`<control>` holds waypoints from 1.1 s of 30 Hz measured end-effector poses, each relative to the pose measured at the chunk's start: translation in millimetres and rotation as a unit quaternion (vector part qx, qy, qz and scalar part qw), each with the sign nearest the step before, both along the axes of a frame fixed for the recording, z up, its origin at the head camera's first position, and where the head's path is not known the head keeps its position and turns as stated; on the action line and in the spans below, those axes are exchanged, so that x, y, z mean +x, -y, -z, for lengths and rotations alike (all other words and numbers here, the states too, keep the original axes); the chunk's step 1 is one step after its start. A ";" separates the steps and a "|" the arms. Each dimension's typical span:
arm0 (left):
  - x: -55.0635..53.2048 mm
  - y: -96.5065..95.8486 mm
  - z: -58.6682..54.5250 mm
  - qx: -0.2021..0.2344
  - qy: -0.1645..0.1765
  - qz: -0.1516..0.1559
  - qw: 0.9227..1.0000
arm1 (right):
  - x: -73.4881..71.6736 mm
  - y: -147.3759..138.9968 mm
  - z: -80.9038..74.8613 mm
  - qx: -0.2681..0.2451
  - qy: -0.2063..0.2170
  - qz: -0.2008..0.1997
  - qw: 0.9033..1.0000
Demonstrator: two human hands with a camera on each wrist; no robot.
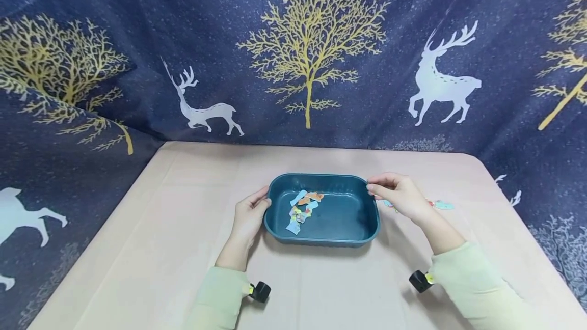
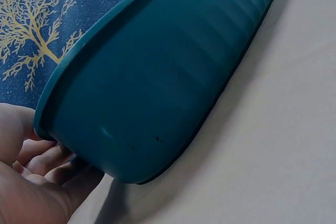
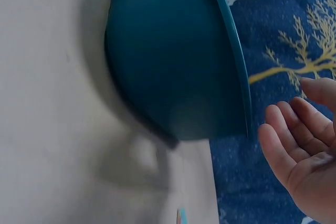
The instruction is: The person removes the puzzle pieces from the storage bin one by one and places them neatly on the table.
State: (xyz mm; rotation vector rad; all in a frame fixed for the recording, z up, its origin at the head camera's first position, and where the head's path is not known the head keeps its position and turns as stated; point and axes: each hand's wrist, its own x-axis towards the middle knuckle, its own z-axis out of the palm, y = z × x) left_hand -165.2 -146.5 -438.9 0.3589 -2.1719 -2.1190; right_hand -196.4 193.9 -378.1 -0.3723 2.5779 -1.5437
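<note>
A dark teal plastic basin (image 1: pixel 339 218) with rounded corners is in the middle of the head view. Several torn, colourful paper scraps (image 1: pixel 294 225) lie in its left part. My left hand (image 1: pixel 248 218) grips the basin's left end; in the left wrist view its fingers (image 2: pixel 50 158) reach under the rim. My right hand (image 1: pixel 400 196) is beside the right rim. Seen from the right wrist, that hand (image 3: pixel 307 156) is a little apart from the basin, its fingers loosely bent and holding nothing.
More paper scraps (image 1: pixel 444 204) lie on the pale tabletop (image 1: pixel 183 228) right of the basin, partly behind the right hand. A dark blue cloth (image 1: pixel 275 136) with trees and deer hangs behind the table. Each sleeve carries a small black wrist camera (image 1: pixel 260 292).
</note>
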 end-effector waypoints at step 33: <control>0.7 -0.4 2.6 -0.003 -0.005 0.001 1.000 | -5.2 81.4 21.5 -0.012 0.014 -0.093 0.995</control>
